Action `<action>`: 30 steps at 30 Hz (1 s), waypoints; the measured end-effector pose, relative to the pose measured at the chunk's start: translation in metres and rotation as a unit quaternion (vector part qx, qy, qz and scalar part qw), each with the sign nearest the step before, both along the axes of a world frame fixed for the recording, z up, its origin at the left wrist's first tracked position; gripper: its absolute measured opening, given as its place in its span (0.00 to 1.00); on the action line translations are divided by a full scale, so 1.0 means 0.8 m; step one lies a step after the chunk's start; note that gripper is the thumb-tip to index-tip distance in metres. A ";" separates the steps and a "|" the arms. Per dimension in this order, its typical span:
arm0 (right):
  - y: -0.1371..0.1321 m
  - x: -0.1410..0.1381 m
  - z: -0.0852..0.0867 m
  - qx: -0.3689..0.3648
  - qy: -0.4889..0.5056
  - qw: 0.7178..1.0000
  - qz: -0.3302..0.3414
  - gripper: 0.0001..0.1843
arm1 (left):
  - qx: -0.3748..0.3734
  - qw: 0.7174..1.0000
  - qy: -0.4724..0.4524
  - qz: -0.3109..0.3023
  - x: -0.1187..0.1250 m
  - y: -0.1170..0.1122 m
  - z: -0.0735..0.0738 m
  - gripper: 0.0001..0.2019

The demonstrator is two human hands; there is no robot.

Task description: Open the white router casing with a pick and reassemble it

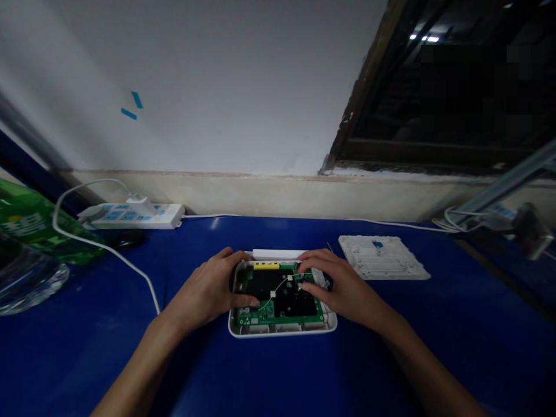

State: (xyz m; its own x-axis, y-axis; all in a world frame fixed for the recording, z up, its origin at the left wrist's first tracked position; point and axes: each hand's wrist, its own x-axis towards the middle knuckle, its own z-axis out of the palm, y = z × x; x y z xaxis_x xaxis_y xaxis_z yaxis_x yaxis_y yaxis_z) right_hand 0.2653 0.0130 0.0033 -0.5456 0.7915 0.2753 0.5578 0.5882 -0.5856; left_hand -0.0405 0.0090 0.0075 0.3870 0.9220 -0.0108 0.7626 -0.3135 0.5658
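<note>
An opened white casing (282, 334) that looks like a router's sits on the blue table in front of me, with a green circuit board (264, 318) inside. Black plates cover much of the board, and a yellow port block (266, 266) lines its far edge. A thin white cable (282, 284), held by small white pads, crosses it. My left hand (212, 286) grips the casing's left side, its thumb pressed on the board. Over the upper right corner, my right hand (336, 284) has thumb and fingers curled close together at the cable's end; what they pinch is hidden.
A white cover panel (382, 258) lies to the right. At the back left stands a power strip (139, 216) with a plugged-in white cord (108, 246). Green bottles (39, 223) lie at far left. A metal arm (504, 179) reaches in from the right.
</note>
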 end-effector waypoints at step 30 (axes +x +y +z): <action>-0.009 -0.007 -0.008 0.009 0.003 0.999 -0.049 0.11 | 0.007 0.998 -0.054 -0.040 0.013 -0.006 -0.005 0.40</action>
